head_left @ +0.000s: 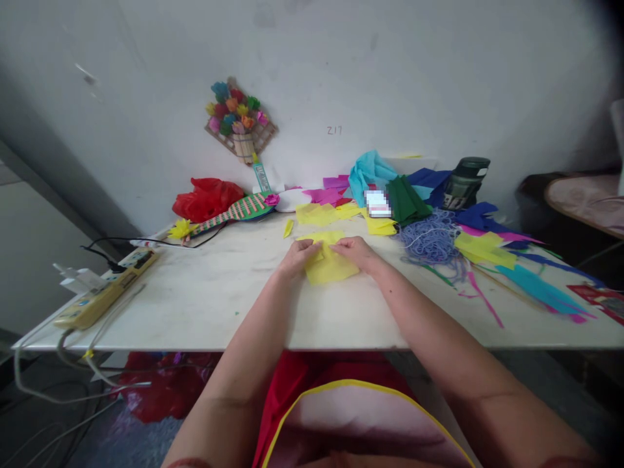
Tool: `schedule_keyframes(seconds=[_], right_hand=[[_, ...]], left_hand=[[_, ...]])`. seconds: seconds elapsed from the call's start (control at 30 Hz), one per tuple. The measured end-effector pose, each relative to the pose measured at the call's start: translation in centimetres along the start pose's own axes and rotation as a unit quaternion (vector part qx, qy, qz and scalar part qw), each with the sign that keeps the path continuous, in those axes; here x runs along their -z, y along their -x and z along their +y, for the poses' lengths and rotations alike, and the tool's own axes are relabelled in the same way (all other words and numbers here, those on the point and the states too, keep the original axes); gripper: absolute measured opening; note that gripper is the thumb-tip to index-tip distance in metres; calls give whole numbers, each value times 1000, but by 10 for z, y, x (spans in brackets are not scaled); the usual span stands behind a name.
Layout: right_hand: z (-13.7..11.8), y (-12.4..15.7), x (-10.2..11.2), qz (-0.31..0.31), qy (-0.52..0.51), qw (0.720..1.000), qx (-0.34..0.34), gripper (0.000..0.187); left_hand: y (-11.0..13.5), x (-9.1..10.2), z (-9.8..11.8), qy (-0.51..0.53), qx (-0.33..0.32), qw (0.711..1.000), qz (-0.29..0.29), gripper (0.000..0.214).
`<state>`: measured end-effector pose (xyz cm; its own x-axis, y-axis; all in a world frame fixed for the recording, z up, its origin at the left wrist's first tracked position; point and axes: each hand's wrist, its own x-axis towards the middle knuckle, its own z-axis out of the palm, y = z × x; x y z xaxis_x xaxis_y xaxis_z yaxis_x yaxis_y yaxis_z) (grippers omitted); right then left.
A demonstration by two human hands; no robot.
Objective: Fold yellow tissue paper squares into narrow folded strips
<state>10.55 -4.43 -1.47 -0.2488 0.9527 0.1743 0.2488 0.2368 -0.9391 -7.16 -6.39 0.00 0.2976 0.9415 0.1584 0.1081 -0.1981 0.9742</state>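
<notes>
A sheet of yellow crepe paper (334, 270) is spread low over the white table, between my two hands. My left hand (296, 255) pinches it near its left side, thumb pointing inward. On the other side my right hand (358, 252) pinches the same sheet near its upper right, fingertips close to the left thumb. Just behind lie more yellow paper pieces (314, 214) and a small folded yellow strip (288, 228).
A tangle of blue-purple yarn (429, 240), coloured paper strips (541, 286) and a dark bottle (467, 184) are at right. Behind are a phone (378, 204) and a red plastic bag (207, 199). A power strip (104, 292) with cables lines the left edge.
</notes>
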Motion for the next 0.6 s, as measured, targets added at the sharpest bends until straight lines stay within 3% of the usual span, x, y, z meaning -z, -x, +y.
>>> schedule_keyframes(seconds=[0.2,0.4,0.6], right_hand=[[-2,1,3,-8,-31,999,-18,35],[-3,3,2,-2,-22,999,-23,34],[-3,2,2,3,-47,999,-19,32]], left_hand=[[0,4,-4,9,13,1000,-15,40],[-6,6,-14,-31,8,1000,0,42],[-7,6,-16,0,34,999,10,40]])
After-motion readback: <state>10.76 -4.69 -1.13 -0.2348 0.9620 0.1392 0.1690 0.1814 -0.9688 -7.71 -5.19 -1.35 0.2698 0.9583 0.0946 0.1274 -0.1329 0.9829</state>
